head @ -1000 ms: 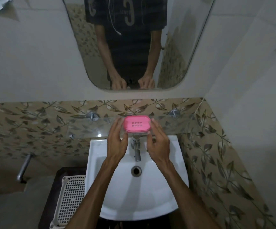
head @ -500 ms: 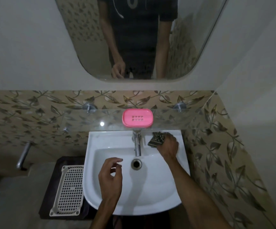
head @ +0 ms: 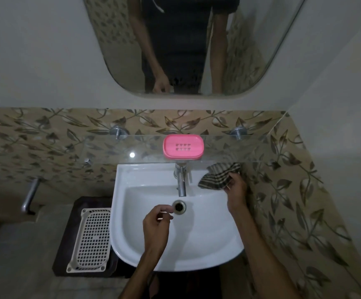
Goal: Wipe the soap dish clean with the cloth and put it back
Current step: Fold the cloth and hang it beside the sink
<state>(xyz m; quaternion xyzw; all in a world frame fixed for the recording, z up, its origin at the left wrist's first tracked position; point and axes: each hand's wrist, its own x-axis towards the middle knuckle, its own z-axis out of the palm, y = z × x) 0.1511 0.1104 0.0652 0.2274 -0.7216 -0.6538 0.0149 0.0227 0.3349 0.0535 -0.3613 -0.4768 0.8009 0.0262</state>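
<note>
The pink plastic soap dish [head: 183, 149] sits on the clear glass shelf [head: 110, 152] above the white ceramic basin [head: 132, 244]. The right hand [head: 235, 188] pinches a dark checked cloth [head: 218, 175] at the basin's back corner. The left hand [head: 156, 225] hovers over the basin, fingers loosely curled, its grip holding nothing.

Glossy pink plastic soap dish [head: 183, 149] on a clear glass shelf [head: 115, 152]; shiny metal tap [head: 181, 180]; smooth white glazed basin [head: 207, 244]; checked woven cloth [head: 219, 175]; perforated plastic tray [head: 92, 238].

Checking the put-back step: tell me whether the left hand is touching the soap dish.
Apart. The head view shows the left hand over the basin, with the tap between it and the soap dish.
</note>
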